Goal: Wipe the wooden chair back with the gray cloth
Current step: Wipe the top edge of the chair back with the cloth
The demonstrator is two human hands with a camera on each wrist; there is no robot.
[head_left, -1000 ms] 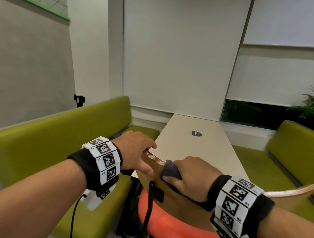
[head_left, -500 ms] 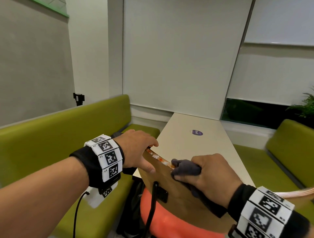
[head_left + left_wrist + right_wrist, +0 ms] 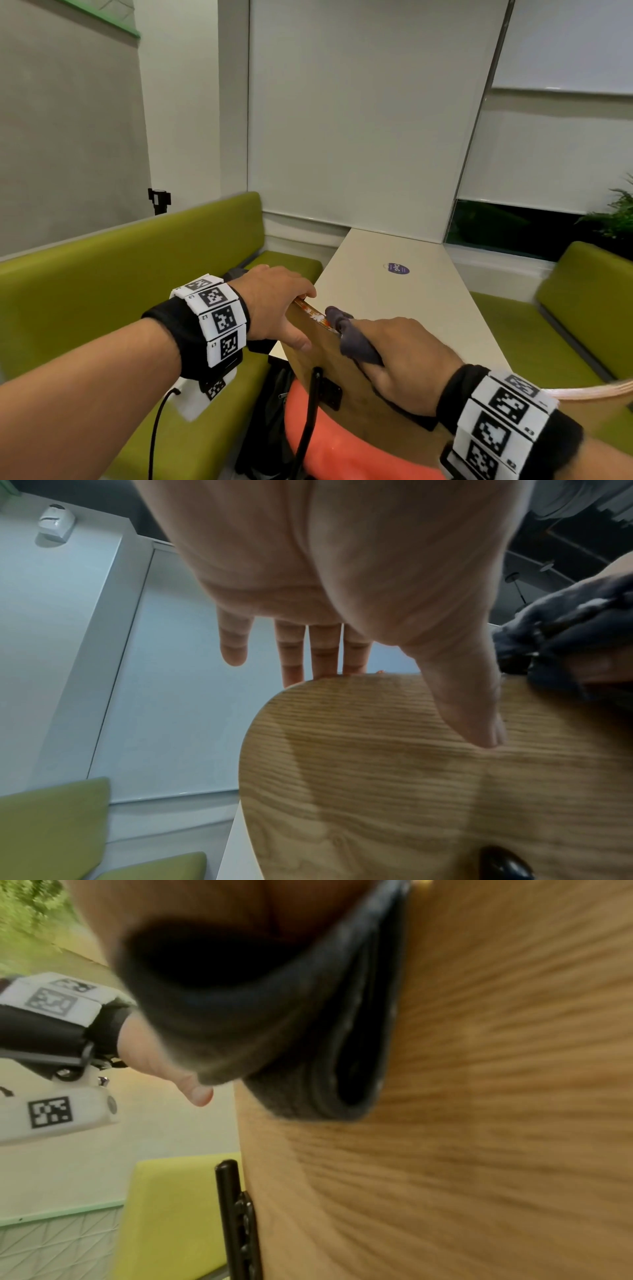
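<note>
Sliding rightward along the top rim over the last second, the right hand (image 3: pixel 407 356) has carried the gray cloth (image 3: pixel 352 342) away from the left hand (image 3: pixel 277 305), so a stretch of bare edge now shows between them. From the head view, the cloth is bunched over the top of the wooden chair back (image 3: pixel 359 404), with the right fingers curled round it and pressing it to the wood. The left hand clasps the rim's left corner, thumb on the near face, steadying the chair. Beyond it lies the pale surface (image 3: pixel 394 298).

Seen from the left wrist, the left fingers (image 3: pixel 322 656) hook over the far side of the rim while the thumb lies flat on the grain of the chair back (image 3: pixel 394 791); the cloth (image 3: pixel 561 639) sits at the rim just beside.

Looking from the right wrist, the folded cloth (image 3: pixel 308 1042) presses flat against the wood (image 3: pixel 479 1123), blurred by motion. By my reckoning the wipe is mid-stroke, with most of the panel's face not yet covered.
</note>
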